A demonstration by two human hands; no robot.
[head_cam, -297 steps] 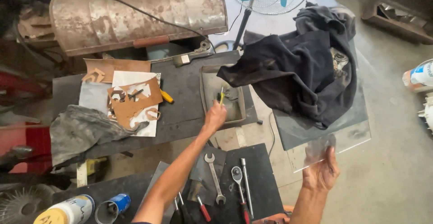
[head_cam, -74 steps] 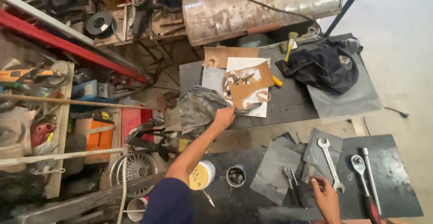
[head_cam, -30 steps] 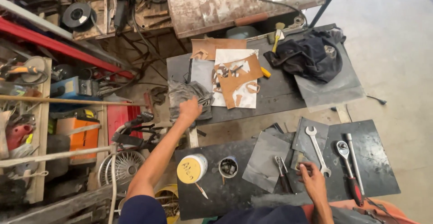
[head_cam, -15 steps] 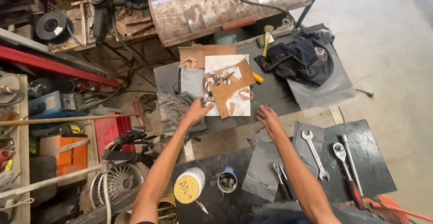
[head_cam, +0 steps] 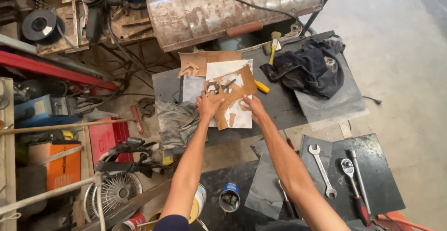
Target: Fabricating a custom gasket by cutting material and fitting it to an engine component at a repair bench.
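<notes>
Both my hands rest on a pile of cut-out templates on the far dark bench [head_cam: 284, 105]. My left hand [head_cam: 208, 105] lies on the left part of a brown cardboard piece [head_cam: 235, 89] with shapes cut out of it. My right hand [head_cam: 253, 108] touches the lower right of the white paper sheet [head_cam: 240, 117] under that cardboard. Whether the fingers grip the sheets or only press on them is unclear. A second brown cardboard piece [head_cam: 205, 60] lies just behind the pile.
A grey rag [head_cam: 174, 119] hangs at the bench's left end, a black cloth [head_cam: 307, 70] and a hammer [head_cam: 272, 47] at its right. A rusty metal tank [head_cam: 233, 7] stands behind. The near bench [head_cam: 377, 166] holds wrenches [head_cam: 322, 169], a ratchet [head_cam: 351, 180] and cans [head_cam: 229, 197].
My right hand has come forward from the near bench's edge onto the paper pile. My left hand has shifted right from the grey rag onto the cardboard. The view has moved closer.
</notes>
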